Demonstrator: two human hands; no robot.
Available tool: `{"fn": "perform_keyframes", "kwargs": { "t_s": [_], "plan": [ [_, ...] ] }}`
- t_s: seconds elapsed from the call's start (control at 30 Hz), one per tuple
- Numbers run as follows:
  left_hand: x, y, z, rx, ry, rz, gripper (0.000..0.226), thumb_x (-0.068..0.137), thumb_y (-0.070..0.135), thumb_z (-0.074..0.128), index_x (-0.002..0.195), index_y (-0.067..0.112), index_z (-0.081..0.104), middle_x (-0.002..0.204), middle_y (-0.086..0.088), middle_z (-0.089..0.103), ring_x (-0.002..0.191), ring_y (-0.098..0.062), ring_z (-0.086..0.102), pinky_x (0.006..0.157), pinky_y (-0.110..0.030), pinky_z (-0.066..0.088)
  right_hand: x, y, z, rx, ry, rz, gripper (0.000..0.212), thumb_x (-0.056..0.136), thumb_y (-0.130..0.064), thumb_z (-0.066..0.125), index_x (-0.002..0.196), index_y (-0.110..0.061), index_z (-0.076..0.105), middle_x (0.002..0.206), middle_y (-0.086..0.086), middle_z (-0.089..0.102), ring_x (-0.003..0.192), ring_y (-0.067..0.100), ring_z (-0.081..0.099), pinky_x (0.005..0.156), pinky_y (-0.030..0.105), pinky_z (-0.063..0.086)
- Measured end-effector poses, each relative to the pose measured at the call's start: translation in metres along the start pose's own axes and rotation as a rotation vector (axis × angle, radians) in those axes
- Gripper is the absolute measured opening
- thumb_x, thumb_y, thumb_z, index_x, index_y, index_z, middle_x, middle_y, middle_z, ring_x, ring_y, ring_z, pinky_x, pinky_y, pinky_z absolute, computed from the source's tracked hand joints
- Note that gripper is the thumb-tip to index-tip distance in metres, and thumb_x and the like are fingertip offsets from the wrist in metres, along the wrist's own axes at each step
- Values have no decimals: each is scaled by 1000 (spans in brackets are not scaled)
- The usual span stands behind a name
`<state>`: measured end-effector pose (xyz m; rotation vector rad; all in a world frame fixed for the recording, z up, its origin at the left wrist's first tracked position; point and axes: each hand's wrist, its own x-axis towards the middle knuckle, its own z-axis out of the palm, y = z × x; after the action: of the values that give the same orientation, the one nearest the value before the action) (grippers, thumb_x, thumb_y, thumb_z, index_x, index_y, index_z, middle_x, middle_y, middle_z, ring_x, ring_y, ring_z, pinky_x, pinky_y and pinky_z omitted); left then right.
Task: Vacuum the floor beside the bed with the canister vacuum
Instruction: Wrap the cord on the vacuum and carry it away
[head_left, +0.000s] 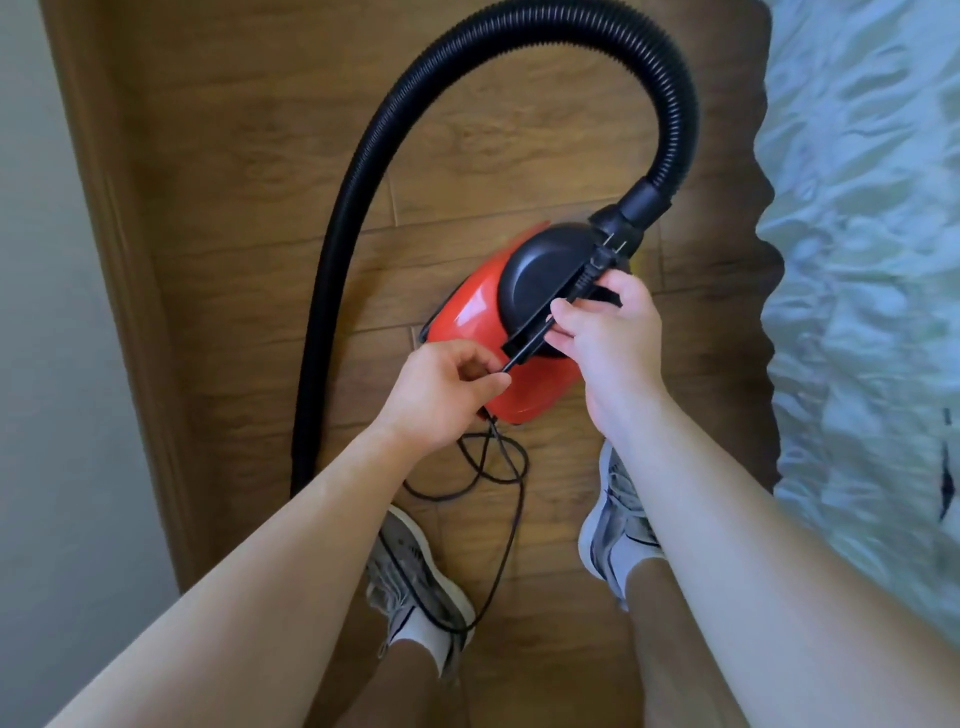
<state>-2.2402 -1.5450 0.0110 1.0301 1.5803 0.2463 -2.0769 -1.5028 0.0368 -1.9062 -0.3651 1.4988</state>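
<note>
A small red canister vacuum (480, 317) with a black top is held up over the wooden floor (249, 218). Its ribbed black hose (519, 36) arches up from the front and curves down on the left. My right hand (605, 343) grips the vacuum's black handle and pinches the cord near the plug. My left hand (441, 395) pinches the black power cord (498, 525) at the back end of the handle. The cord hangs in loops down to my left shoe.
The bed (862, 260) with crumpled light-blue bedding runs along the right. A grey wall (47, 312) and wooden skirting close the left side. My two grey sneakers (410, 571) stand on the narrow strip of floor between.
</note>
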Motion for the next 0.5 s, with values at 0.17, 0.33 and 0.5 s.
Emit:
{"fn": "perform_keyframes", "kwargs": {
  "t_s": [0.17, 0.33, 0.5],
  "plan": [
    [5, -8, 3, -25, -5, -8, 17, 88, 19, 78, 77, 27, 69, 74, -2, 70, 59, 0, 59, 57, -13, 48, 3, 10, 6, -152, 80, -117, 40, 84, -7, 73, 117, -26, 60, 89, 0, 74, 76, 13, 73, 77, 37, 62],
    [7, -10, 1, -34, -4, 2, 12, 90, 20, 77, 80, 24, 72, 79, -2, 73, 62, 0, 62, 58, -10, 49, 4, 20, 14, -236, 185, -192, 39, 83, -17, 76, 111, -36, 57, 77, -6, 64, 79, 15, 70, 78, 43, 60],
    [13, -12, 2, -15, -6, 17, 8, 89, 23, 78, 83, 25, 73, 79, 2, 74, 65, -3, 63, 64, -15, 52, 6, 26, 13, -237, 210, -247, 45, 86, -15, 74, 124, -31, 57, 70, -10, 50, 69, 5, 59, 70, 16, 45]
  ]
}}
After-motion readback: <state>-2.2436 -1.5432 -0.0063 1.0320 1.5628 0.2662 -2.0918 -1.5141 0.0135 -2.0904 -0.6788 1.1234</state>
